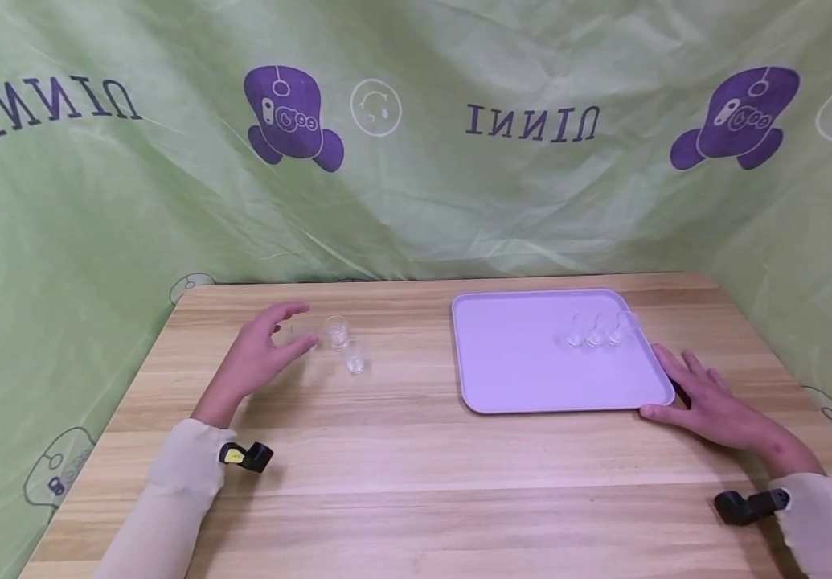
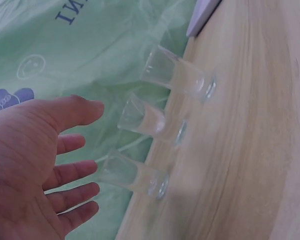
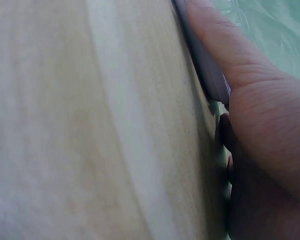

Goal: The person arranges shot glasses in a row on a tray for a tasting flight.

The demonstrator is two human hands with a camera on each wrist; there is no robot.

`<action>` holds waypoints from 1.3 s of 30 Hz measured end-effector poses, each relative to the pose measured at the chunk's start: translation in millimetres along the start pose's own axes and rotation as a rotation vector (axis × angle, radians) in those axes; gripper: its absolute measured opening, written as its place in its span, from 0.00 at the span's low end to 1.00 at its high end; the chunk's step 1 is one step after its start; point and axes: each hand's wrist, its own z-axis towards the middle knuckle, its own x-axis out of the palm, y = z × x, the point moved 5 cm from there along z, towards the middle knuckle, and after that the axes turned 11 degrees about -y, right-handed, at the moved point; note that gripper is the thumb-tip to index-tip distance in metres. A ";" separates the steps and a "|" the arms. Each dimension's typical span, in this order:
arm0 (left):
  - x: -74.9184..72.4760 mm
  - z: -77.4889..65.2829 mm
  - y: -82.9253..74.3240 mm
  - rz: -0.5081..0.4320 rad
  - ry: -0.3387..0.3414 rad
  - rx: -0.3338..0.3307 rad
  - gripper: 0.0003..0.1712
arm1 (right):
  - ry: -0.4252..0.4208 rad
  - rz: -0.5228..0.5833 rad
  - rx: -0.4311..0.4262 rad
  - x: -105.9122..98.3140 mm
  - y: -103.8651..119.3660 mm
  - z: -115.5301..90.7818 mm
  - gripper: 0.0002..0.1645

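Three small clear shot glasses [image 2: 135,172] stand on the left part of the table, one of them between the thumb and fingers of my left hand [image 1: 260,350] in the head view. In the left wrist view that hand's fingers [image 2: 72,200] are extended and spread, a little apart from the glasses. On the right lies a light purple rectangular tray [image 1: 517,354], and three more clear glasses [image 1: 595,331] stand in a row toward its right side. My right hand [image 1: 712,410] touches the tray's near right corner, thumb along the front edge and fingers extended beside the right edge.
The wooden table [image 1: 387,474] ends at a green printed curtain [image 1: 401,201] at the back, which also hangs along both sides. A black wrist camera [image 1: 245,457] sits on the left sleeve, another camera [image 1: 748,507] on the right.
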 end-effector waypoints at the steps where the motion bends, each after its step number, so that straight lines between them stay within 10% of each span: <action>1: 0.9 0.0 1.9 -0.002 0.009 -0.007 0.33 | 0.001 0.000 0.001 0.2 0.0 -0.1 0.61; 12: 9.5 -2.1 22.5 -0.065 0.069 -0.143 0.39 | -0.005 0.002 -0.013 0.6 -0.5 -0.4 0.61; 39: 15.5 1.0 30.3 -0.014 0.068 -0.153 0.33 | 0.005 -0.001 0.018 0.5 -0.1 0.4 0.61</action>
